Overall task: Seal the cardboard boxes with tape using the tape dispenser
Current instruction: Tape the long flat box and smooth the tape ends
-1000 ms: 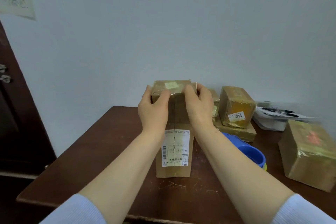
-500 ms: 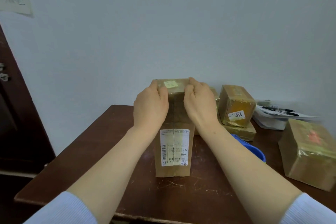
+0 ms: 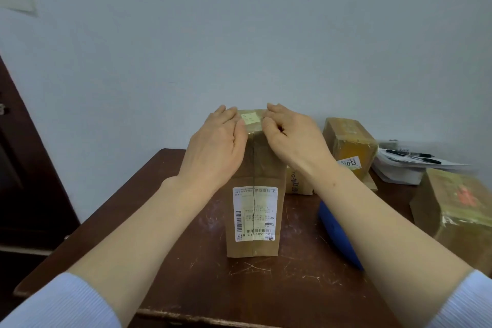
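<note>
A tall brown cardboard box [image 3: 253, 176] stands upright on the dark wooden table [image 3: 186, 269], with a white shipping label on its near face and a small yellow sticker on top. My left hand [image 3: 217, 148] lies flat against the box's upper left side, fingers straight over the top edge. My right hand [image 3: 290, 141] presses on the upper right side with its fingers partly bent over the top. The blue tape dispenser [image 3: 338, 231] lies on the table to the right, mostly hidden behind my right forearm.
Behind the box to the right sit stacked taped boxes, one labelled 3013 [image 3: 348, 146]. A larger taped box [image 3: 458, 213] stands at the right edge. Papers with pens [image 3: 410, 165] lie at the back right. A dark door [image 3: 24, 168] is on the left.
Both hands slid from the box's front upper face out to its sides and top edge. The view has tilted slightly.
</note>
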Demonstrator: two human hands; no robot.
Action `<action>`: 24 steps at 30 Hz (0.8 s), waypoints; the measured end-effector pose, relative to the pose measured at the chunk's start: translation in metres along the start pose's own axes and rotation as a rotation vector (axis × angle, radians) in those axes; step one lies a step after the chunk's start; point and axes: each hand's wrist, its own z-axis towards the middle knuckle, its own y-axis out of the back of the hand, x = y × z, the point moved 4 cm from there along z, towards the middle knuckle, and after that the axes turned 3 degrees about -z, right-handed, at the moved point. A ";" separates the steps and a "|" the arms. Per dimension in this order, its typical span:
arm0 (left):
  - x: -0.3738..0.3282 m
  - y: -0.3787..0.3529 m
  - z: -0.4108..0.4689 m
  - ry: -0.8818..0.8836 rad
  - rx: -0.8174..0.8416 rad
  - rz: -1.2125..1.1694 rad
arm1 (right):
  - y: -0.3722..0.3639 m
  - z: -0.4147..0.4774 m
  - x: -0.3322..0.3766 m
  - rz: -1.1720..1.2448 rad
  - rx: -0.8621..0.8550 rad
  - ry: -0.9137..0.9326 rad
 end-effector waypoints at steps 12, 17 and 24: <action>0.022 -0.011 0.004 -0.275 -0.123 -0.518 | -0.007 0.002 0.002 0.639 -0.079 -0.277; 0.025 -0.008 0.002 -0.231 -0.130 -0.670 | -0.008 -0.008 -0.006 0.776 -0.027 -0.223; 0.029 0.000 -0.003 -0.090 -0.188 -0.806 | 0.003 -0.016 -0.021 0.791 -0.111 0.008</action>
